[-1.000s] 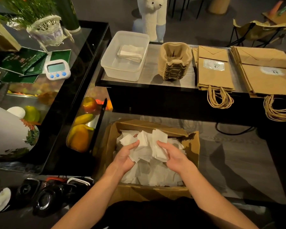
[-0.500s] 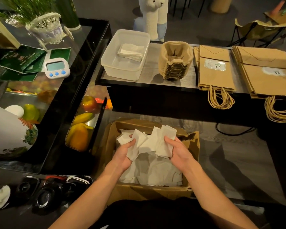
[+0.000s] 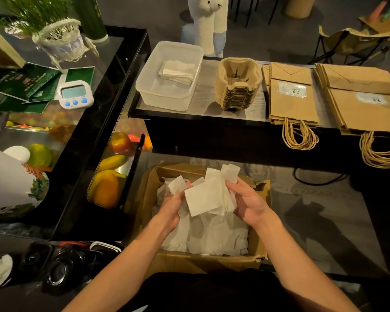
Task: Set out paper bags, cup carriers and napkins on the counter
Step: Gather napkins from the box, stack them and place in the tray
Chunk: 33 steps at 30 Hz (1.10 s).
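Both hands, left point(image 3: 171, 207) and right point(image 3: 248, 202), grip a napkin bunch point(image 3: 206, 197) above the cardboard box point(image 3: 203, 262); plastic tub point(image 3: 154, 95), cup carriers point(image 3: 238, 83), paper bags point(image 3: 291, 102) on counter point(image 3: 208, 102) beyond.

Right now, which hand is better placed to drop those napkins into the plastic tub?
Probably the left hand: it grips the napkins too, and the tub sits ahead on its side.

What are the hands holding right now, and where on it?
A bunch of napkins: left hand at its left edge, right hand at its right edge.
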Tool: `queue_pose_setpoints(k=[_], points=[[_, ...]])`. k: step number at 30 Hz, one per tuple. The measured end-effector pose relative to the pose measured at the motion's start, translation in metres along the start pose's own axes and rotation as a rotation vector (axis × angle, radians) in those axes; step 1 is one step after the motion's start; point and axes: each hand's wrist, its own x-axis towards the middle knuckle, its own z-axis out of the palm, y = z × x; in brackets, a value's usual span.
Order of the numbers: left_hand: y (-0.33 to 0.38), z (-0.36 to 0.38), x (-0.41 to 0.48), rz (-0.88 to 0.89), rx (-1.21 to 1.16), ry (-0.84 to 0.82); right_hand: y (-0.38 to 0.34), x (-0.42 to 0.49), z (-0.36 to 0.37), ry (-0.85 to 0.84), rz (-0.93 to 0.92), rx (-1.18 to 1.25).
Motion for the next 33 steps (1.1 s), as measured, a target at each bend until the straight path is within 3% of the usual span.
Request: queue_pose_setpoints(k=[7,12,17,21,26,33], points=[[0.008,0.005,-0.009,-0.044,-0.115,-0.135,0.021,0.020,0.001,0.284,-0.068,-0.194],[0.005,0.000,-0.012,-0.139,-0.141,-0.241,0.027,0.017,0.007,0.318,-0.112,-0.251],[-0.003,-0.003,-0.008,-0.122,-0.030,-0.087,0.026,0.017,0.009,0.347,-0.110,-0.253],[-0.002,0.000,-0.009,-0.148,-0.082,-0.036,0.024,0.016,0.007,0.381,-0.086,-0.132],[-0.001,0.005,-0.014,-0.121,-0.020,-0.036,0.026,0.013,0.006,0.225,0.007,-0.098],[-0.003,-0.001,-0.008,-0.097,-0.067,0.065,0.014,0.013,-0.002,0.423,-0.096,-0.026]])
